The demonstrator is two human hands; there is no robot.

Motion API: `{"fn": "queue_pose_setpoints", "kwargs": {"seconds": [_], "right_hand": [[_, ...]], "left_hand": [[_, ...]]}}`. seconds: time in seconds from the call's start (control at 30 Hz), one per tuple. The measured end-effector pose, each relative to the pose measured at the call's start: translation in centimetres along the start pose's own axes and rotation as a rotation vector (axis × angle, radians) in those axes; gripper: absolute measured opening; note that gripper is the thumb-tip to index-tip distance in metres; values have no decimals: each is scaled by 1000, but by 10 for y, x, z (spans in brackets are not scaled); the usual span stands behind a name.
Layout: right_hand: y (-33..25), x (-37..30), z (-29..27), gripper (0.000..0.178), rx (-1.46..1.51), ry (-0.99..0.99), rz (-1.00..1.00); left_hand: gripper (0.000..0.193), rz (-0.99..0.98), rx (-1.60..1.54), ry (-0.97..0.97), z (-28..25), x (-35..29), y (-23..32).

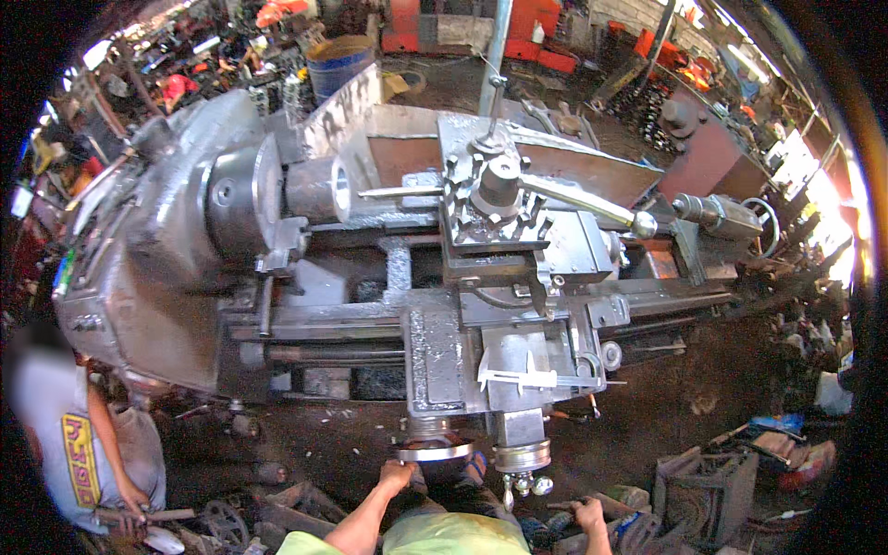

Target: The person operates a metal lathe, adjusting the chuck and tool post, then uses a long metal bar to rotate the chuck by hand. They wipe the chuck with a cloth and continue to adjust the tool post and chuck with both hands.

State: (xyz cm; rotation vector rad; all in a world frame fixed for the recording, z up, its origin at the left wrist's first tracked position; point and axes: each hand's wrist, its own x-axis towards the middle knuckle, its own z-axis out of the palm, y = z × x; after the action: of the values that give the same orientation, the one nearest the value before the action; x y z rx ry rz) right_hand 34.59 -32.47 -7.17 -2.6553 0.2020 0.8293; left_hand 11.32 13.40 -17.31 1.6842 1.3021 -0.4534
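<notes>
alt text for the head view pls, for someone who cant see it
Seen from above, a person stands at a large grey lathe, left hand on its carriage handwheel and right hand low by the clutter on the floor. A cylinder sits in the chuck, calipers lie on the carriage, and another person stands at lower left.

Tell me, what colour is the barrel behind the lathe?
Blue barrel, with a brownish top; the head view shows it.

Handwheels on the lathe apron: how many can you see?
2: the large handwheel under the left hand, and a smaller handwheel right of it. Others may be hidden.
</notes>
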Motion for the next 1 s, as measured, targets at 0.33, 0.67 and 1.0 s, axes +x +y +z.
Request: {"fn": "queue_pose_setpoints", "kwargs": {"seconds": [0.33, 0.67, 1.0], "right_hand": [[-101, 111, -13, 57, 7, -90, -227], [-126, 105, -5, 41, -49, -224, -312], [-64, 99, 14, 42, -10, -283, -192]], "left_hand": [[46, 246, -342, -266, -39, -147, 115], [50, -523, -380, 363, -42, -151, -110], [50, -147, 18, 55, 37, -188, -174]]}}
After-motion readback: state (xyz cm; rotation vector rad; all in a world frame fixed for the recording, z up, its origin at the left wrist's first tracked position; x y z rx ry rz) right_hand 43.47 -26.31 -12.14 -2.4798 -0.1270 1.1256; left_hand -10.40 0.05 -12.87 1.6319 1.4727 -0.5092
